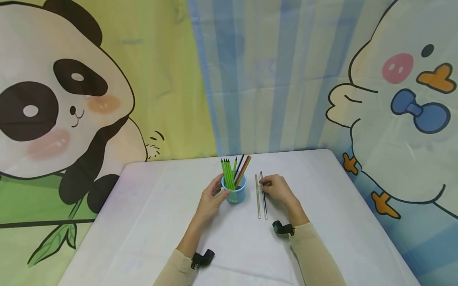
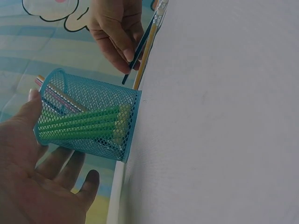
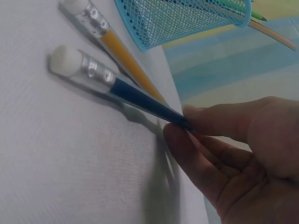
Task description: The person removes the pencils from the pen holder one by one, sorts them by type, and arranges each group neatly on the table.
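A light-blue mesh pencil cup [image 1: 240, 195] stands upright on the table and holds several green pencils [image 1: 227, 174], tips up, plus a few darker and coloured ones. My left hand [image 1: 211, 202] holds it from the left, thumb at the near side and fingers round the far side. To the right of the cup, my right hand [image 1: 280, 190] pinches a dark blue pencil [image 3: 140, 99] between thumb and fingertips. Its white eraser [image 3: 65, 60] points toward me, close over the cloth. Alongside it lies a yellow pencil [image 3: 126, 58], also with its eraser end nearest me.
White cloth covers the table [image 1: 150, 222], whose far edge meets a hanging backdrop with a panda [image 1: 64, 99] at left and a white bird [image 1: 400, 159] at right. Black wrist cameras [image 1: 203, 258] sit at both beige sleeves [image 1: 316, 254].
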A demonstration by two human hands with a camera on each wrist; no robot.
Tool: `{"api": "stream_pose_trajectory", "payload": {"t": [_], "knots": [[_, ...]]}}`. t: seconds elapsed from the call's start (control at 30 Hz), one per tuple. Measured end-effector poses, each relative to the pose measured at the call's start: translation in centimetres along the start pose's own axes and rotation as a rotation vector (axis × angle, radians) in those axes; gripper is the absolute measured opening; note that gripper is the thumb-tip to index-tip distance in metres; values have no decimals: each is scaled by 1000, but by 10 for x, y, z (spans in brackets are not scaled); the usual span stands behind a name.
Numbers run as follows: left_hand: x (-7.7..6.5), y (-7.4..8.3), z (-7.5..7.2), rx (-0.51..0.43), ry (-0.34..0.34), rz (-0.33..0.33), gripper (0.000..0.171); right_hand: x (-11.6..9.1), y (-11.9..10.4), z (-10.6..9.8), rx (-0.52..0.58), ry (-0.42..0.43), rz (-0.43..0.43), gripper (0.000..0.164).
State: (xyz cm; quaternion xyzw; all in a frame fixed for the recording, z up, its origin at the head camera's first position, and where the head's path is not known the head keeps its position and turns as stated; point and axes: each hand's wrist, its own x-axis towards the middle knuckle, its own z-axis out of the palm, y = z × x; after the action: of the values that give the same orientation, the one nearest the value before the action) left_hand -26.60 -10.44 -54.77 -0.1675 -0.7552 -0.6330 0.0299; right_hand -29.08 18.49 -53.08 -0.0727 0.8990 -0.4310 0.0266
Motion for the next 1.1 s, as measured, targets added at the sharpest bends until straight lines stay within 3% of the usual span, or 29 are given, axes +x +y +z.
{"api": "stream_pose_trajectory", "payload": {"t": [0.4, 0.9, 1.1], "knots": [[0, 1, 0, 0, -7, -7, 69, 0, -1, 4, -47, 2, 26, 25], [-1, 1, 0, -4, -7, 7, 69, -3, -1, 10, -120, 53, -54, 21], [-2, 3, 0, 11, -6, -14, 71, -5, -2, 10, -105, 55, -32, 20]]}}
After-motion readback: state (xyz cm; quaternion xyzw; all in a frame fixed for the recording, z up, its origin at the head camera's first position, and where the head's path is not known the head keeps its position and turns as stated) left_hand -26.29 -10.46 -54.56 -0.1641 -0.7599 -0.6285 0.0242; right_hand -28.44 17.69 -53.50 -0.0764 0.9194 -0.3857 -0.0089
